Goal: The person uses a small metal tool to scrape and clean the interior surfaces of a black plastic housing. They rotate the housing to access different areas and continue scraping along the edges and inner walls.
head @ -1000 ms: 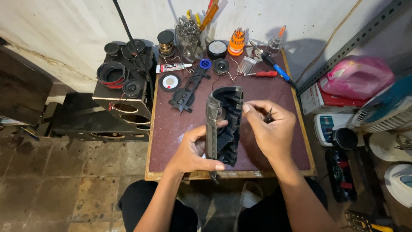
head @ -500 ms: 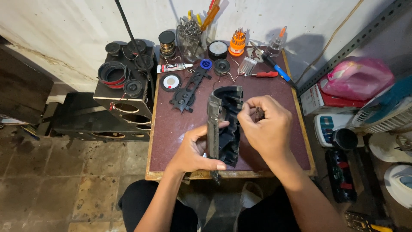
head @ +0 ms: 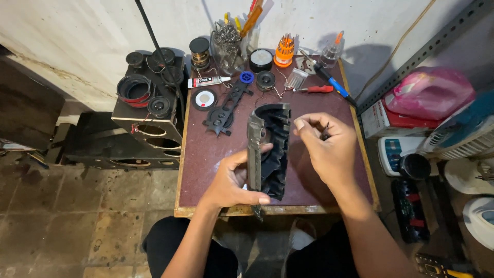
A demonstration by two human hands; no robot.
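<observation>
From the head view, the left hand (head: pixel 232 180) is clamped round a long black shell (head: pixel 270 149) — a curved plastic housing with a grey strip down one side — held upright on its long edge over the near middle of the table (head: pixel 206 170). The thumb lies across the grey strip, the fingers curl under the near end, just above the table's front edge.

The right hand (head: pixel 329 149) sits just beside the shell's upper right side, its fingers pinched together on something small and dark (head: pixel 325 133) — too small to tell what it is. Thumb and forefinger point toward the shell's top end; whether they touch it I cannot tell.

Along the far edge stand a jar of metal bits (head: pixel 225 44), an orange screwdriver set (head: pixel 284 51) and a black round tin (head: pixel 261 59). A red-handled screwdriver (head: pixel 318 89) and a blue-handled tool (head: pixel 332 82) lie toward the far right corner. A flat black bracket (head: pixel 226 105) and a round white disc (head: pixel 205 99) lie at the far left. Left of the table stands a black speaker box (head: pixel 152 103) with loose drivers on top.
</observation>
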